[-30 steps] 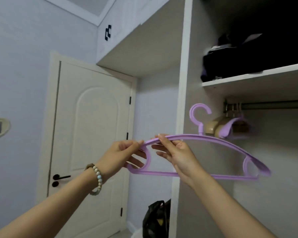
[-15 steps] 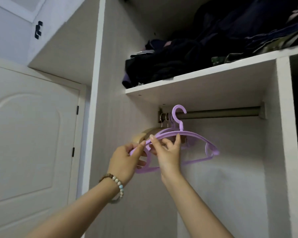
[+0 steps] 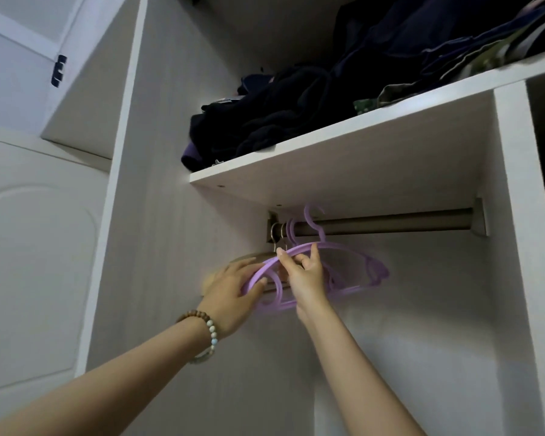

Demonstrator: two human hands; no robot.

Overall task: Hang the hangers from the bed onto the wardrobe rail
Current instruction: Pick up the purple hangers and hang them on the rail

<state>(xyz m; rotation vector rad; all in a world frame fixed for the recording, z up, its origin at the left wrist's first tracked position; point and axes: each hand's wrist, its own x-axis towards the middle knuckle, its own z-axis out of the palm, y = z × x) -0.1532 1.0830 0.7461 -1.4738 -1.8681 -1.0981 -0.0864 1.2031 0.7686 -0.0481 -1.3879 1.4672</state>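
The purple plastic hanger [image 3: 350, 248] is up at the wardrobe rail [image 3: 390, 223], held in the air by both hands. Its hook rises in front of the rail near the left end, and the crest shows above the bar. The hook is blurred, so I cannot tell whether it has caught over the rail or only stands against it.

The right hand [image 3: 307, 275] pinches the hanger's upper arm just left of the neck, fingers [image 3: 284, 257] curled over the top edge. The left hand [image 3: 232, 287] grips the hanger's left end, thumb and fingers closed round the purple loop there.

Just left of the hook, other hangers already hang on the rail: two metal hooks [image 3: 277, 234], a second purple hook [image 3: 291, 231], and a wooden hanger [image 3: 249, 255] partly hidden behind the left hand. A beaded bracelet [image 3: 211, 329] sits on the left wrist. Above the rail runs a white shelf [image 3: 328, 146] piled with dark folded clothes [image 3: 280, 114]; a white door [image 3: 29, 247] stands off to the left.

This looks like the hanging step itself, near its end for this hanger. The next move probably calls for lowering the hook until it seats on the bar, then letting go with both hands and checking that it hangs free of its neighbours.
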